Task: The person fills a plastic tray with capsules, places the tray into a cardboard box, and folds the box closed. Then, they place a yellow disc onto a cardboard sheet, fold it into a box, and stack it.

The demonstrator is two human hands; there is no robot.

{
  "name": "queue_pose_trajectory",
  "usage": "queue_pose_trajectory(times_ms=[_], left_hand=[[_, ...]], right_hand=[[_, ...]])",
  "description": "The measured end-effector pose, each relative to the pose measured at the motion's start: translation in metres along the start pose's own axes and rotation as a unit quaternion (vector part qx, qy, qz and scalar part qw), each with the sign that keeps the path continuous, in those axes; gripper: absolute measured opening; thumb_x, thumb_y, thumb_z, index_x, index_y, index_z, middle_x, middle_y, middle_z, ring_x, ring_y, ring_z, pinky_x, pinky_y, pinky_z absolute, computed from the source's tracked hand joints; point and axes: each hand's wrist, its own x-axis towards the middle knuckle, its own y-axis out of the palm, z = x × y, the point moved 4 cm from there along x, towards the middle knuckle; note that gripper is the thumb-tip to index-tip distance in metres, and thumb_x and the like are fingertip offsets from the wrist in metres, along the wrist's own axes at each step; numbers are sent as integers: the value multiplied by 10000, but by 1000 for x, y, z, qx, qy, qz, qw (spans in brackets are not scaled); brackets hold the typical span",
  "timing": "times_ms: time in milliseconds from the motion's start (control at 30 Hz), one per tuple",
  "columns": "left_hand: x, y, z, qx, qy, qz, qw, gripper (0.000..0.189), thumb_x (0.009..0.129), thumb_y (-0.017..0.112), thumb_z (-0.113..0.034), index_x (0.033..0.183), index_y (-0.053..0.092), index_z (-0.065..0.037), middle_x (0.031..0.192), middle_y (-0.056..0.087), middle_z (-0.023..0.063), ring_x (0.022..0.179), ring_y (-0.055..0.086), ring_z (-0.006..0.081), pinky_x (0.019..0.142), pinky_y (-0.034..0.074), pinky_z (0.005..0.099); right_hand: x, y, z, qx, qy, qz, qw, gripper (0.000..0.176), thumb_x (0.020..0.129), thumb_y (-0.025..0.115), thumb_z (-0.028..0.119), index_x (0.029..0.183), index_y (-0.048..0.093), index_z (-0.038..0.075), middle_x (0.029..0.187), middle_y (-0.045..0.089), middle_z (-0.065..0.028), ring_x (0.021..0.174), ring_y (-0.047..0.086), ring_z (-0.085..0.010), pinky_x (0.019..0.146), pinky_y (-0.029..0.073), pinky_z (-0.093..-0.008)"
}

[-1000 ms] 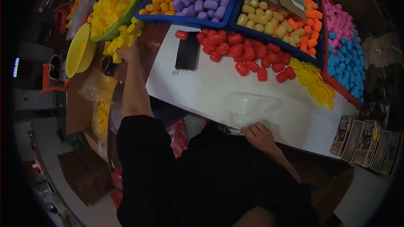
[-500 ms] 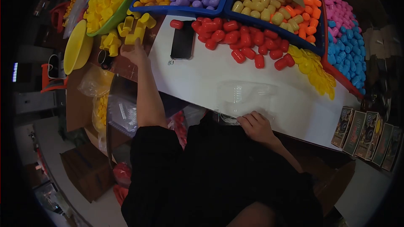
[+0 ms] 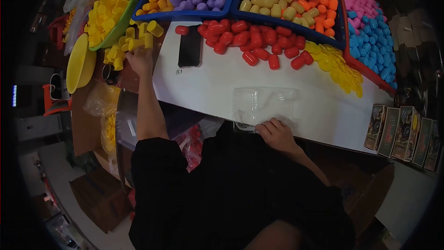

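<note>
My left hand (image 3: 140, 61) reaches to the loose yellow cups (image 3: 135, 44) beside the green bowl; its fingertips touch or grip a cup, partly hidden. Near the table's front edge, my right hand (image 3: 276, 134) has its fingers curled at the lower edge of a clear plastic tray (image 3: 263, 104), which lies on the white tabletop. A small coiled item (image 3: 244, 127) shows in the tray's lower left corner. Red capsules (image 3: 241, 39) are heaped beyond the tray, with a black phone (image 3: 189, 51) to their left.
Blue bins (image 3: 185, 15) of purple, orange and beige capsules line the back. Yellow discs (image 3: 330, 65) lie at the right, beside a red-edged bin (image 3: 367, 74) of pink and blue capsules. Small boxes (image 3: 406, 133) stand at the right edge. A yellow bowl (image 3: 79, 67) is at the left.
The view has shifted slightly. My left hand has closed in on the yellow cups, its fingers drawn nearer together. My right hand remains at the tray's edge.
</note>
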Motion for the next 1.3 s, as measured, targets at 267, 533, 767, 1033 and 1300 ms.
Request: queue_pose_trajectory(times_ms=[267, 533, 767, 1033, 1300], left_hand=[[24, -2, 0, -78, 33, -81, 993, 440, 771, 682, -346, 1093, 592, -60, 1040, 548, 172, 981, 542, 317, 834, 448, 378], [62, 25, -83, 154, 166, 43, 973, 340, 805, 617, -370, 1017, 614, -105, 1030, 595, 106, 916, 597, 316, 747, 488, 414], [-4, -21, -99, -340, 10, 56, 939, 205, 803, 616, -67, 1004, 633, -31, 944, 653, 117, 842, 635, 286, 722, 494, 327], [-220, -53, -170, -366, 407, 325, 771, 438, 652, 564, 108, 1013, 672, -115, 1048, 633, 88, 902, 639, 238, 746, 522, 288], [-240, -65, -172, -380, 418, 327, 758, 422, 616, 559, 101, 977, 673, -87, 1151, 593, 93, 1040, 589, 255, 912, 438, 409]], right_hand=[[3, 2, -2, 31, 14, 13, 999, 180, 750, 597, 102, 927, 596, 68, 822, 559, -26, 791, 542, -177, 687, 482, -286], [4, 1, -4, -18, 7, 31, 999, 214, 731, 670, 147, 930, 611, 96, 863, 579, -9, 803, 552, -162, 647, 485, -271], [5, 7, -3, -13, 50, 6, 999, 246, 750, 681, 191, 937, 599, 54, 867, 589, -48, 819, 563, -182, 628, 494, -269], [13, 12, -3, 35, 62, 30, 997, 255, 799, 646, 222, 920, 584, 6, 836, 567, -90, 796, 548, -215, 630, 496, -280], [21, 13, -5, 34, 114, 25, 993, 228, 793, 646, 190, 909, 581, 5, 816, 558, -97, 804, 545, -234, 638, 496, -305]])
